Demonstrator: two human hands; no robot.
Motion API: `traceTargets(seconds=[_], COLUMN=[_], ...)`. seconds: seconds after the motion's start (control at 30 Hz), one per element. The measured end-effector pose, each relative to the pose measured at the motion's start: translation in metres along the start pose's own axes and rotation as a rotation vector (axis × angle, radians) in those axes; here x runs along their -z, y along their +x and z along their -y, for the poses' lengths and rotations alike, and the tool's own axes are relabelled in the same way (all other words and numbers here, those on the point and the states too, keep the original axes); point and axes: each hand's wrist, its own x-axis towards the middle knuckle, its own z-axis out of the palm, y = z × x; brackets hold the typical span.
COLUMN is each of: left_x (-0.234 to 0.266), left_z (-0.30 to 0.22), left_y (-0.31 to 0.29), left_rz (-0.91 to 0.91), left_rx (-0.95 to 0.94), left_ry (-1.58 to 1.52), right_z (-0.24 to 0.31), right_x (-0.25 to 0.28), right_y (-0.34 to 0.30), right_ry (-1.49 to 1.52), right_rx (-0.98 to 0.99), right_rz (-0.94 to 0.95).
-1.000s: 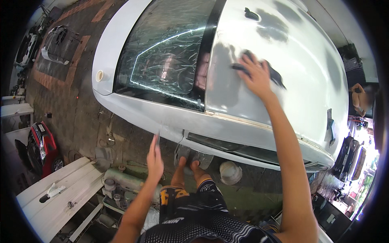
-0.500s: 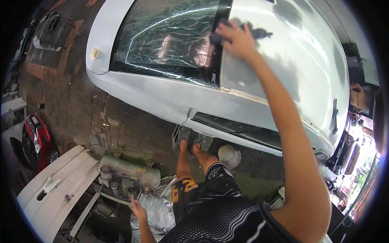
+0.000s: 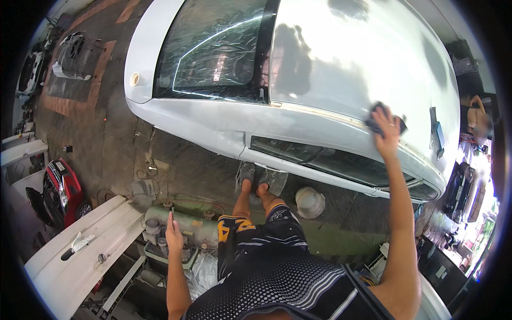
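Note:
My right hand presses a crumpled dark cloth against the car's pale roof, close to its near edge and above the side window. Its fingers spread over the cloth, which sticks out on both sides. Grey patches show on the whitish roof. My left hand is raised at the lower left, seen edge-on, away from the car. A thin dark piece seems to stick up from its fingers, too small to make out. To the left of the roof lies the car's glass, with wrinkled reflections.
I stand on a low step beside the car. A pale bucket is to its right. Behind my left hand are a green compressor tank and a white panel. Another person is at the far right.
My right hand has slid the dark cloth from beside the glass rightward and nearer, to the roof's near edge. My left hand has risen slightly. The view has shifted.

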Motion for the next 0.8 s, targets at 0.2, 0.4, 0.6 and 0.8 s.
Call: traceTargets(seconds=[0.2,0.4,0.6,0.8], left_x=[-0.076,-0.224,-0.297,-0.308], left_z=[-0.128,-0.381,-0.45,-0.526], left_y=[0.049,0.119,0.13,0.206], left_rz=[0.127,-0.199,-0.373,-0.418], left_rx=[-0.077,-0.853,-0.591,-0.491], left_ry=[-0.756,-0.291,0.001,-0.171], right_z=[-0.068,0.005,0.005,0.006], right_x=[-0.028,-0.049,-0.045,-0.044], right_y=[-0.042,0.005,-0.002,-0.006], right_ry=[-0.222,-0.199,-0.217,-0.191], right_rx=[-0.589,-0.512,-0.521,-0.502], right_rz=[-0.349,-0.44,-0.432,-0.422])
